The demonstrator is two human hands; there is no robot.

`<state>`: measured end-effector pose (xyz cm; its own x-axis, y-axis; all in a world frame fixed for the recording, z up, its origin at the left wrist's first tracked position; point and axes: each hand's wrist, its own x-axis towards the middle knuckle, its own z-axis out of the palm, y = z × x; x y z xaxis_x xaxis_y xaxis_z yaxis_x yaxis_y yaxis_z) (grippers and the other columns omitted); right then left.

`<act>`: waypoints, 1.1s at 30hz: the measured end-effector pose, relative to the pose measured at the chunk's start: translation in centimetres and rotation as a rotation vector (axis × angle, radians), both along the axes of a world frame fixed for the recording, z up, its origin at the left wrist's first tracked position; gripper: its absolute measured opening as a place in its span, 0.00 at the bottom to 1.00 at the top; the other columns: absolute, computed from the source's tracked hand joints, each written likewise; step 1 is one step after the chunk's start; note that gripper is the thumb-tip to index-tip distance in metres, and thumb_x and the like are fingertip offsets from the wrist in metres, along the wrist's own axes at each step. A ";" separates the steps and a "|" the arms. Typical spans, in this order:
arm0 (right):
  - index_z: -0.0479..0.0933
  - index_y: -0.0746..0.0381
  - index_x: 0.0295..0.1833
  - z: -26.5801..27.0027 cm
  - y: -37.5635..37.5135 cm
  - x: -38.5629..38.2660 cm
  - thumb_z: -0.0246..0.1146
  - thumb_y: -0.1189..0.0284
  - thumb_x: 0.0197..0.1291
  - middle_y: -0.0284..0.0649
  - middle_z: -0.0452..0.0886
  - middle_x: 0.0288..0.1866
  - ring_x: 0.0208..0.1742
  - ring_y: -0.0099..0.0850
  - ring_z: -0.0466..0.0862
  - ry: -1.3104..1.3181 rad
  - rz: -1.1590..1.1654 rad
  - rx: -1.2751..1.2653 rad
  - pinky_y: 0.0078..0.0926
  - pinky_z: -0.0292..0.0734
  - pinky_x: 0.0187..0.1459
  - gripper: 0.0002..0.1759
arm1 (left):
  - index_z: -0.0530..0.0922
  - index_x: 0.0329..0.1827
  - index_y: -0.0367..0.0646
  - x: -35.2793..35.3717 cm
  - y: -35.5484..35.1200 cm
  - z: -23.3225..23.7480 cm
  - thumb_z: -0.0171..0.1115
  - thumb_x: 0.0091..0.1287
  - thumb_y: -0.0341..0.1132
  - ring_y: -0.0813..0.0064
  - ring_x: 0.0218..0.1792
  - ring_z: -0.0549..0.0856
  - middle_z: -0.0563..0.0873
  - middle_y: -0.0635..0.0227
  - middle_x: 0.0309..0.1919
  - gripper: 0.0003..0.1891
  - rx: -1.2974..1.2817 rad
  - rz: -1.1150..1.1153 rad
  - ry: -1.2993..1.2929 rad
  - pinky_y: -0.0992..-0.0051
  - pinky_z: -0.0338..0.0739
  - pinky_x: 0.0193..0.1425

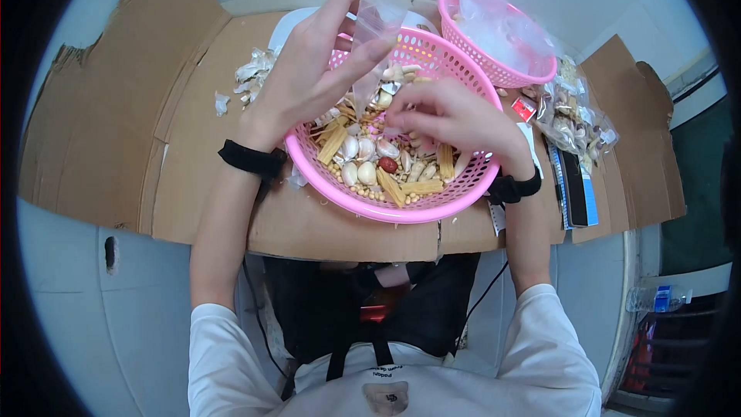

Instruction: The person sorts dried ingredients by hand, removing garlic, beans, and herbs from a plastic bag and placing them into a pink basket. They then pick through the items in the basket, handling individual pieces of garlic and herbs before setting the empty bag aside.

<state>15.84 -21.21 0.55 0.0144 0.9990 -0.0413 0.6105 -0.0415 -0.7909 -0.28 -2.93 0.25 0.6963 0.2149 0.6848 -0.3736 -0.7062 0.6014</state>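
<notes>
A small clear plastic bag (pixel 377 19) hangs over the pink basket, pinched between the thumb and fingers of my left hand (pixel 312 66). Its lower end reaches down towards the basket's contents. My right hand (pixel 455 114) is inside the pink basket (pixel 363 207), fingers curled close to the bag's lower end; what they hold, if anything, I cannot make out. In the basket lie garlic bulbs (pixel 367 173), a red date (pixel 387 164), yellowish dried sticks (pixel 390 187), soybeans (pixel 369 192) and other pale dried pieces.
A second pink basket (pixel 494 68) with clear plastic bags (pixel 502 27) stands at the back right. Filled bags (pixel 575 112) lie beside it, near a red packet (pixel 524 109) and a dark box (pixel 571 185). Garlic skins (pixel 255 73) lie on the cardboard (pixel 204 177) at the left.
</notes>
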 end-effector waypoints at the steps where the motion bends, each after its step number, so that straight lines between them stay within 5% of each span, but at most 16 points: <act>1: 0.86 0.68 0.58 0.4 0.0 0.1 0.65 0.70 0.76 0.42 0.90 0.43 0.29 0.24 0.87 -0.074 0.080 -0.030 0.27 0.84 0.34 0.14 | 0.68 0.82 0.38 0.0 0.1 0.1 0.64 0.80 0.45 0.67 0.49 0.88 0.87 0.56 0.48 0.33 -0.017 0.011 -0.018 0.66 0.82 0.57; 2: 0.86 0.68 0.58 0.6 0.1 0.2 0.65 0.70 0.76 0.42 0.90 0.43 0.29 0.24 0.87 -0.079 0.087 -0.028 0.27 0.84 0.34 0.14 | 0.69 0.80 0.36 -0.1 0.2 0.1 0.65 0.79 0.48 0.64 0.43 0.88 0.87 0.53 0.44 0.34 -0.035 0.024 -0.033 0.65 0.83 0.51; 5: 0.84 0.63 0.68 0.3 -0.1 0.0 0.64 0.76 0.75 0.45 0.89 0.57 0.32 0.30 0.89 -0.135 0.082 -0.114 0.32 0.87 0.42 0.19 | 0.67 0.81 0.35 0.3 1.0 -0.6 0.59 0.82 0.46 0.62 0.42 0.88 0.87 0.52 0.44 0.32 0.040 0.064 -0.075 0.64 0.82 0.51; 9: 0.83 0.62 0.70 -0.3 -0.1 0.8 0.65 0.80 0.71 0.42 0.85 0.62 0.40 0.27 0.89 -0.201 0.208 -0.123 0.27 0.86 0.45 0.23 | 0.67 0.81 0.35 0.6 0.6 -1.0 0.55 0.81 0.45 0.59 0.45 0.88 0.87 0.52 0.46 0.31 0.037 0.026 -0.103 0.62 0.81 0.55; 13: 0.84 0.62 0.65 0.4 0.1 0.4 0.71 0.78 0.66 0.39 0.85 0.54 0.47 0.28 0.86 -0.265 0.161 -0.169 0.30 0.83 0.48 0.22 | 0.67 0.80 0.35 0.2 0.5 -0.5 0.55 0.79 0.45 0.57 0.51 0.87 0.86 0.52 0.52 0.32 0.025 0.017 -0.104 0.61 0.80 0.60; 18: 0.84 0.67 0.53 -0.1 0.1 0.6 0.70 0.76 0.65 0.40 0.87 0.37 0.38 0.32 0.87 -0.207 0.149 -0.102 0.32 0.83 0.43 0.13 | 0.68 0.79 0.35 0.0 0.6 -0.3 0.56 0.78 0.46 0.56 0.55 0.86 0.86 0.51 0.54 0.33 0.047 0.028 -0.032 0.61 0.79 0.63; 21: 0.84 0.67 0.52 -0.2 0.0 0.4 0.70 0.76 0.64 0.40 0.87 0.34 0.37 0.31 0.87 -0.169 0.117 -0.103 0.31 0.82 0.42 0.12 | 0.69 0.79 0.37 0.0 0.7 -0.3 0.57 0.77 0.45 0.56 0.57 0.86 0.86 0.51 0.54 0.31 0.081 -0.023 -0.067 0.60 0.79 0.64; 23: 0.84 0.65 0.54 0.3 0.0 0.3 0.72 0.76 0.66 0.36 0.86 0.36 0.37 0.27 0.85 -0.196 0.107 -0.143 0.28 0.81 0.42 0.13 | 0.69 0.81 0.40 0.0 1.0 -0.5 0.57 0.78 0.48 0.60 0.64 0.82 0.84 0.53 0.62 0.33 0.074 -0.007 0.015 0.61 0.73 0.73; 30: 0.84 0.62 0.53 -0.6 0.0 0.6 0.76 0.68 0.68 0.33 0.85 0.36 0.38 0.21 0.82 -0.195 0.136 -0.063 0.25 0.79 0.40 0.14 | 0.70 0.80 0.40 -0.1 0.4 -0.4 0.62 0.78 0.42 0.60 0.66 0.83 0.85 0.53 0.63 0.30 0.080 0.007 0.021 0.61 0.74 0.74; 33: 0.84 0.61 0.50 1.2 -0.3 -0.2 0.76 0.66 0.69 0.31 0.84 0.34 0.36 0.18 0.82 -0.160 0.118 -0.121 0.22 0.78 0.36 0.12 | 0.70 0.81 0.40 0.1 0.5 -0.1 0.59 0.81 0.53 0.58 0.67 0.83 0.85 0.52 0.63 0.33 0.103 0.036 0.052 0.61 0.74 0.74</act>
<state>15.67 -21.47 1.77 -0.0865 0.9821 -0.1674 0.7343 -0.0507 -0.6770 -0.18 -2.45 0.16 0.7245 0.1712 0.6676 -0.3167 -0.7777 0.5431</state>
